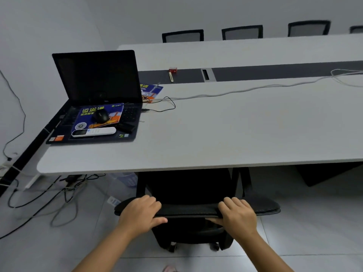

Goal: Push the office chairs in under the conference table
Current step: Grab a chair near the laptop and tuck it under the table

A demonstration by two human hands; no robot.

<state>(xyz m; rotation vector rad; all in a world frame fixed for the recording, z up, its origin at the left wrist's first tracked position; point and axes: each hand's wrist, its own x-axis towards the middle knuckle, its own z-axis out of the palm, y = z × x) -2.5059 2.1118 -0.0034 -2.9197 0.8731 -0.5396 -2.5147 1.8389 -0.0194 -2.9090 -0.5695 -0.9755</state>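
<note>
A black office chair (191,210) stands in front of me, its seat tucked beneath the near edge of the long grey conference table (225,134). My left hand (142,214) grips the top of the backrest on its left side, fingers over the front and thumb behind. Further right on the same rim, my right hand (238,214) holds on in the same way. The chair's base and casters show below the backrest. Along the far side of the table, several black chair backs (242,32) rise above the tabletop.
An open laptop (96,99) with a mouse, a blue mouse pad and a white remote on it sits at the table's left end. A white cable (245,89) runs across the tabletop. Loose cables (49,195) lie on the floor at left by the wall.
</note>
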